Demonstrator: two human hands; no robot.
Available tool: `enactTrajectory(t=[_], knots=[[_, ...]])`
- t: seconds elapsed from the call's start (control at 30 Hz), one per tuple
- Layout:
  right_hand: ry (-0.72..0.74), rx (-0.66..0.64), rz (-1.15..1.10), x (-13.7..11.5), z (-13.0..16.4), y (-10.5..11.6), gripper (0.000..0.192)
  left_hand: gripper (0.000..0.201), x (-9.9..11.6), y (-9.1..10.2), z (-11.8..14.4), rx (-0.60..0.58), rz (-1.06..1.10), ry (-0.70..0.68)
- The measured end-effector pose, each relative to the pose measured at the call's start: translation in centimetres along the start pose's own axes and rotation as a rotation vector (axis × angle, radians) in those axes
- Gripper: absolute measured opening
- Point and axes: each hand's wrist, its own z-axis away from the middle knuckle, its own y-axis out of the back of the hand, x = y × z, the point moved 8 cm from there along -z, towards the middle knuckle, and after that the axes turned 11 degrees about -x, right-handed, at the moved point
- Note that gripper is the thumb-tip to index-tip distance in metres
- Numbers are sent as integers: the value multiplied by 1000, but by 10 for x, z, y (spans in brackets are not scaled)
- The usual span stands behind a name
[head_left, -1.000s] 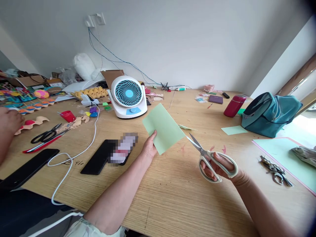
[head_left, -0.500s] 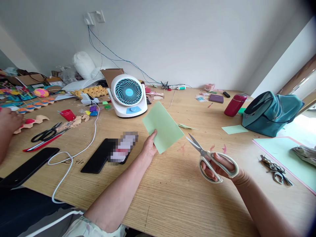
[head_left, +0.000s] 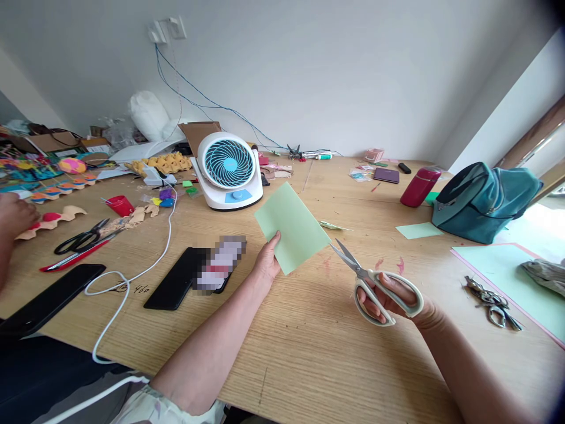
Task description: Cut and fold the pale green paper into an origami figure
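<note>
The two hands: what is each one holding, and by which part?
The left hand pinches the green paper sheet at its near lower corner. The right hand holds the scissors by their white handle loops, blades open.

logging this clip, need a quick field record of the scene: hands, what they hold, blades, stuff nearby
left hand: holds green paper sheet by its lower corner, lifted off the table
right hand: fingers through the handles of the scissors
blades: open, tips pointing at the sheet's right edge, not yet on it
nearby: fan, black phone, teal bag, red bottle
other person: a hand at far left
</note>
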Motion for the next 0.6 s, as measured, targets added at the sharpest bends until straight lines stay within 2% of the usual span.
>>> enactTrajectory(t=[0.1,0.27,0.6], knots=[[51,-43,-19,-1,0,-1,55,26,0,0,1,15,24,4],[57,-51,-10,-3,0,-2,56,24,0,0,1,10,45,6],[3,-19,-27,1,1,1,54,27,0,1,0,10,37,2]])
